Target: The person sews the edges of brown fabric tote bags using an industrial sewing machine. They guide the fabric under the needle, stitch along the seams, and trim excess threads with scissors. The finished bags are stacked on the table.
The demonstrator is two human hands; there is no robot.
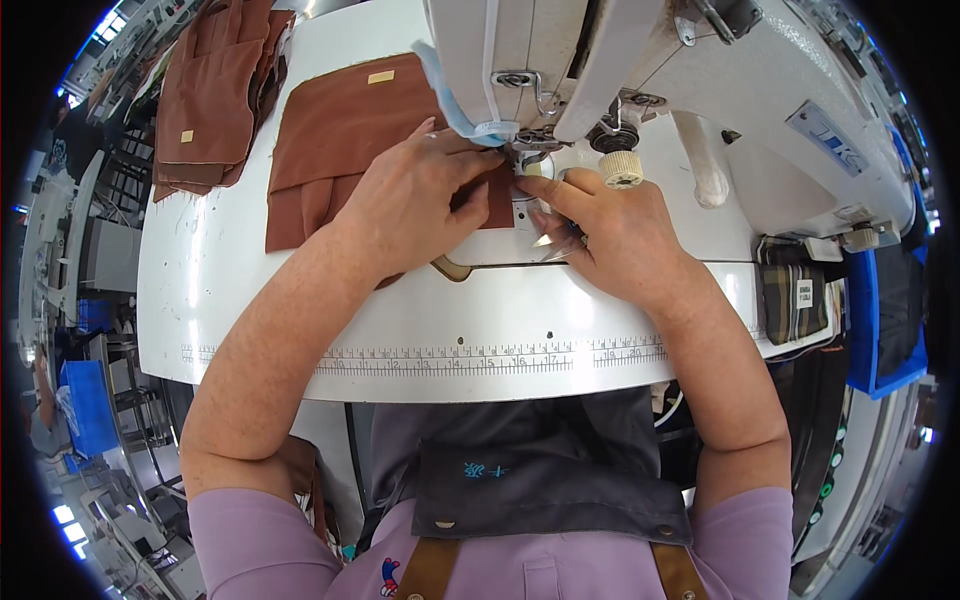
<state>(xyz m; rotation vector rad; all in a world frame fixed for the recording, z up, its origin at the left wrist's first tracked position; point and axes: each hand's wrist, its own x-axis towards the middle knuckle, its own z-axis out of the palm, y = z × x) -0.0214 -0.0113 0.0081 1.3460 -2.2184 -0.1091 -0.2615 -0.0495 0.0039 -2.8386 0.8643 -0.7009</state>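
On the sewing machine's white bed lies a brown leather-like panel (340, 130) with a small gold-coloured tag. Its right edge reaches the presser foot (535, 160). My left hand (425, 190) rests on this panel, fingers stretched toward the needle area and thumb apart from them. To the right of the foot, my right hand (615, 225) has a pair of small metal thread snips (558, 243) in its curled fingers, blades pointing left. Its index fingertip is close beside the foot. The needle tip is too small to make out.
A stack of brown panels (210, 100) sits at the far left of the white table (230, 300). The machine head (780, 90) overhangs the hands. A printed ruler (480, 360) runs along the front edge. At right are a dark plaid piece (792, 290) and a blue bin (888, 320).
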